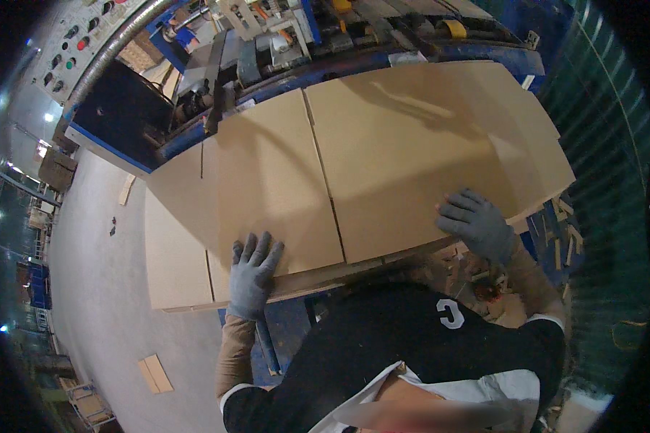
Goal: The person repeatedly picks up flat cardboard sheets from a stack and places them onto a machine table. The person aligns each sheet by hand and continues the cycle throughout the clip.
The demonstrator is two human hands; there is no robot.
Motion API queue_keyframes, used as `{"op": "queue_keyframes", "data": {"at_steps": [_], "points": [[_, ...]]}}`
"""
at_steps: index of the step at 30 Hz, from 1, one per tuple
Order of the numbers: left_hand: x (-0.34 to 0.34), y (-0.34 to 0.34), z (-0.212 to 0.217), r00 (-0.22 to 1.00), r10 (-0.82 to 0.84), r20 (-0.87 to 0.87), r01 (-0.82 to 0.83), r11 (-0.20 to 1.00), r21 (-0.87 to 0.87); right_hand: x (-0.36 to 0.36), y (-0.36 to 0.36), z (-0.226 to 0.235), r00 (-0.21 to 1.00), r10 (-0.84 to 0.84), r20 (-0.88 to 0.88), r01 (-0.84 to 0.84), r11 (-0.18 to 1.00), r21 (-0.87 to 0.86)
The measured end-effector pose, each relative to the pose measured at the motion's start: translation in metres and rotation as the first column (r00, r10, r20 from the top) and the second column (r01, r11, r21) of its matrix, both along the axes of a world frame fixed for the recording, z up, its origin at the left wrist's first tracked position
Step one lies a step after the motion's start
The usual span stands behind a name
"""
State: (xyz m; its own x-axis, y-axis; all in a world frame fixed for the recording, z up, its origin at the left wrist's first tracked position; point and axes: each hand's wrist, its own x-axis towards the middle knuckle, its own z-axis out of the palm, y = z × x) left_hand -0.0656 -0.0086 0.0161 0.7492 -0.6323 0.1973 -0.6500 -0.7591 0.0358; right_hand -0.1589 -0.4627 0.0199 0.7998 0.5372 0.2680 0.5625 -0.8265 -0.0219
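Note:
A large flat cardboard sheet (404,151) with cut slots lies on top of other sheets in front of a machine. Wearing a grey glove, my left hand (253,278) rests on the near edge of the sheet, left of the middle slot, its fingers spread. On the right, my right hand (477,224), gloved too, lies over the near edge with its fingers stretched out on the cardboard. Neither hand grips anything that I can see. Beneath, lower cardboard sheets (177,267) stick out to the left.
Along the far side runs the blue machine (282,79) with belts and metal arms. A control panel (72,54) with buttons stands at the upper left. Cardboard scraps (556,231) lie low on the right, beside a green corrugated wall (599,180). A cardboard piece (155,374) is on the floor.

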Motion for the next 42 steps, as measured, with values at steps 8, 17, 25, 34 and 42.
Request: {"op": "queue_keyframes", "data": {"at_steps": [8,17,25,34,42], "points": [[0.032,0.035,0.004,0.963,-0.136,-0.231,0.128,0.990,-0.051,0.063,-0.054,-0.035,0.932,-0.351,0.089,0.362,0.915,-0.180],[0.148,0.046,-0.031,0.903,0.289,-0.317,-0.404,0.822,-0.401,0.159,-0.181,-0.074,0.717,-0.690,-0.102,0.697,0.709,0.104],[0.148,0.030,-0.017,0.904,0.309,-0.295,-0.406,0.835,-0.370,0.177,-0.155,-0.060,0.657,-0.753,0.033,0.743,0.640,-0.196],[0.043,-0.009,-0.008,0.999,-0.035,0.023,0.038,0.986,-0.163,0.026,-0.058,-0.016,0.915,-0.396,-0.070,0.398,0.917,0.009],[0.098,0.011,-0.018,0.924,-0.156,0.349,0.219,0.964,-0.148,0.067,-0.068,-0.019,0.960,-0.274,-0.059,0.275,0.961,0.013]]}}
